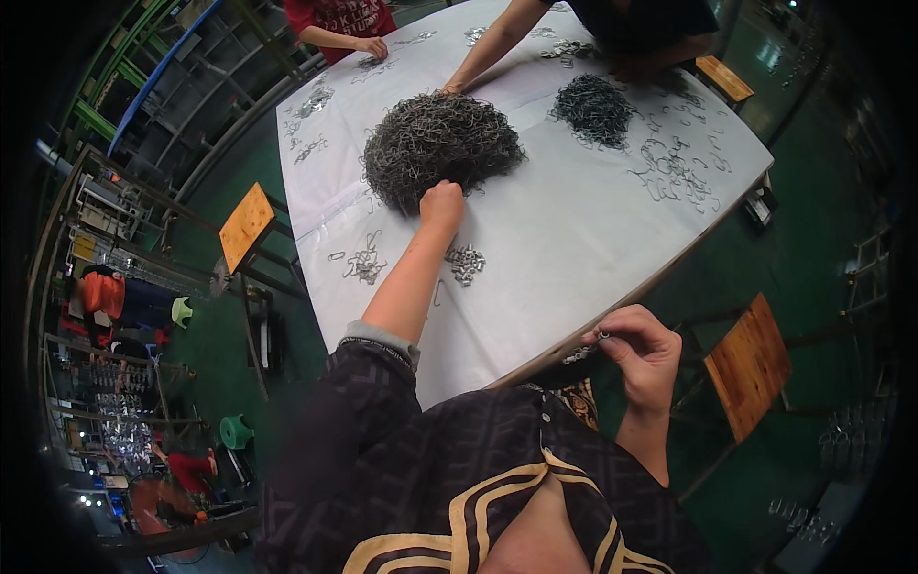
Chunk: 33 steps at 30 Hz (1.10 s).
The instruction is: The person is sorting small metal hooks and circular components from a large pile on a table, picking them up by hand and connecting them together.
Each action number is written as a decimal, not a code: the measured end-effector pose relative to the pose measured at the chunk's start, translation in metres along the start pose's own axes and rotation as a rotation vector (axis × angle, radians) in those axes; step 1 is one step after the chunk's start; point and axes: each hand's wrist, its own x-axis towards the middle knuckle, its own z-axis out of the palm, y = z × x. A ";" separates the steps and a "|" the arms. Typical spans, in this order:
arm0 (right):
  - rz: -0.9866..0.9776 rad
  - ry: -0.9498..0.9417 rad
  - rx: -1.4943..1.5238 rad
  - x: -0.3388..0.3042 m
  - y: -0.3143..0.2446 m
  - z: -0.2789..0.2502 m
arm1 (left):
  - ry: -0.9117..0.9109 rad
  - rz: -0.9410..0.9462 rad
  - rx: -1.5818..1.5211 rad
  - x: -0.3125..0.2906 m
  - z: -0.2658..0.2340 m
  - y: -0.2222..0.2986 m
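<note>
A large heap of bent grey wire hooks [440,134] rises on the white-covered table [535,258]. My left hand [442,204] reaches to its near edge with the fingers curled in; their tips and whatever they hold are hidden. Close to that forearm lie two small groups: loose wire hooks [363,264] on its left and short shiny metal pieces [466,264] on its right. Just off the near right table edge, my right hand [645,354] pinches a small metal ring [602,335] between thumb and fingers. Several shiny metal pieces [579,355] show below those fingertips; whether they hang from them I cannot tell.
Across the table, one person's hand [371,46] handles small pieces, and another person's arm [497,43] touches the heap's far side. A darker pile [593,110] and scattered hooks [674,172] lie to the right. Wooden stools [751,368] [247,228] stand beside the table.
</note>
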 end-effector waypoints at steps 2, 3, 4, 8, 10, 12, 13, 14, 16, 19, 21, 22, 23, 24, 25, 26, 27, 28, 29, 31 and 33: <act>0.003 0.008 0.011 0.000 0.001 -0.001 | -0.007 0.060 0.054 0.003 -0.008 0.003; 0.005 0.012 0.016 0.000 0.001 -0.002 | -0.011 0.090 0.081 0.002 -0.011 0.004; 0.003 0.010 0.016 -0.001 0.002 -0.002 | 0.030 0.070 0.040 0.001 -0.012 0.001; 0.012 0.017 0.025 -0.002 0.004 -0.004 | 0.083 -0.084 -0.300 -0.006 -0.020 -0.004; 0.023 0.018 0.036 -0.002 0.005 -0.004 | -0.027 -0.302 -0.686 -0.009 -0.020 -0.008; 0.033 0.009 0.047 -0.002 0.006 -0.004 | -0.223 -0.623 -1.194 -0.007 -0.008 -0.019; 0.044 0.015 0.051 -0.001 0.005 -0.003 | -0.262 -0.742 -1.483 0.000 -0.007 -0.024; 0.054 0.020 0.055 -0.001 0.005 -0.002 | -0.204 -0.759 -1.583 0.001 -0.003 -0.026; 0.056 0.024 0.066 -0.001 0.004 0.000 | -0.076 -0.774 -1.780 0.001 0.002 -0.025; 0.026 0.011 0.080 -0.001 0.006 -0.001 | -0.113 -0.611 -1.604 -0.007 -0.003 -0.010; 0.033 0.025 0.095 -0.001 0.007 -0.001 | -0.269 -0.523 -1.646 -0.021 -0.027 0.008; 0.038 0.034 0.094 -0.002 0.009 -0.002 | -0.330 -0.462 -1.708 -0.028 -0.039 0.019; 0.045 0.038 0.086 -0.002 0.012 -0.003 | -0.392 -0.407 -1.766 -0.038 -0.056 0.031; 0.059 0.045 0.078 -0.003 0.014 -0.004 | -0.462 -0.359 -1.822 -0.051 -0.074 0.043; 0.076 0.051 0.072 -0.004 0.014 -0.005 | -0.518 -0.284 -1.855 -0.063 -0.094 0.053; 0.077 0.040 0.078 -0.003 0.014 -0.004 | -0.577 -0.210 -1.887 -0.076 -0.115 0.061; 0.086 0.034 0.081 -0.001 0.013 -0.002 | -0.640 -0.142 -1.922 -0.088 -0.132 0.070; 0.095 0.033 0.077 -0.001 0.013 -0.001 | -0.673 -0.060 -1.939 -0.101 -0.145 0.080; 0.106 0.039 0.093 -0.003 0.012 0.000 | -0.707 0.028 -1.955 -0.111 -0.157 0.090; 0.091 0.044 0.112 -0.005 0.011 -0.004 | -0.769 0.205 -1.923 -0.123 -0.174 0.111; 0.081 0.053 0.126 -0.006 0.010 -0.004 | -0.812 0.333 -1.837 -0.132 -0.183 0.122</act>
